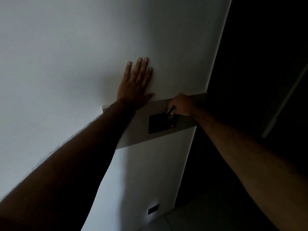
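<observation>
The left hand (135, 87) lies flat on the white wall (66, 55), fingers straight and slightly spread, its heel over the top edge of a grey band (141, 130). On the band sits a dark switch plate (160, 125) with a small red light (172, 126). The right hand (180, 105) is curled round a small metal tool (170, 109), perhaps a screwdriver, whose tip meets the plate's upper right corner; its handle is hidden in the fist. Right of the wall, all is dark. A low vent (153, 210) is barely readable.
</observation>
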Available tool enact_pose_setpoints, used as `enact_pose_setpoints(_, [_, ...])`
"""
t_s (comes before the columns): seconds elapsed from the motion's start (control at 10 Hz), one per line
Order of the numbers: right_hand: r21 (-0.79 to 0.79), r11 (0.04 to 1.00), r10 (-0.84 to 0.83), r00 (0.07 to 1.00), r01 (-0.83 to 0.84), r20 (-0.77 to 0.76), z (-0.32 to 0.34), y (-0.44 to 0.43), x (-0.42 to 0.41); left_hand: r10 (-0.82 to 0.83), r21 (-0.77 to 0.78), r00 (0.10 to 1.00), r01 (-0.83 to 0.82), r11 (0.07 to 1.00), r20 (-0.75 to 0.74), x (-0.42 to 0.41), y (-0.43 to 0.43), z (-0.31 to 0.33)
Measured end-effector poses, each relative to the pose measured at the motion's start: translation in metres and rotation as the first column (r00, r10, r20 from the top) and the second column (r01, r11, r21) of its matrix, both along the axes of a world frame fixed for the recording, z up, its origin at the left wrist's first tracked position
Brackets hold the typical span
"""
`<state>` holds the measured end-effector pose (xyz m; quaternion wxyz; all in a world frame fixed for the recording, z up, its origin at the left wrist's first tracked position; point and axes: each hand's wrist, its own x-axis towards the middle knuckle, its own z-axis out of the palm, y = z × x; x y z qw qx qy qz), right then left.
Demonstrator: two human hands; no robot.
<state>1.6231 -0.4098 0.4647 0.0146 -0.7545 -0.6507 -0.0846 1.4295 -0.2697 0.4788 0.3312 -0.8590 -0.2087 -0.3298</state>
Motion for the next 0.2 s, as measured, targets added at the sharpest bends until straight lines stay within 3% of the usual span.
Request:
enact_pose_setpoints(0.1, [0.023,1.000,-0.021,1.000,0.021,0.020,-0.0019,-0.0024,-0.0018,-0.019,-0.021,1.000,0.019,1.000,-0.010,-0.0023,-0.0001,0.0013])
enact_pose_setpoints(0.2, [0.086,0.996,-0.014,0.998,0.020,-0.066,0.0000,-0.0006,0.0006,-0.017,-0.003,1.000,0.017,1.000,-0.002,-0.0004,-0.0001,0.0022])
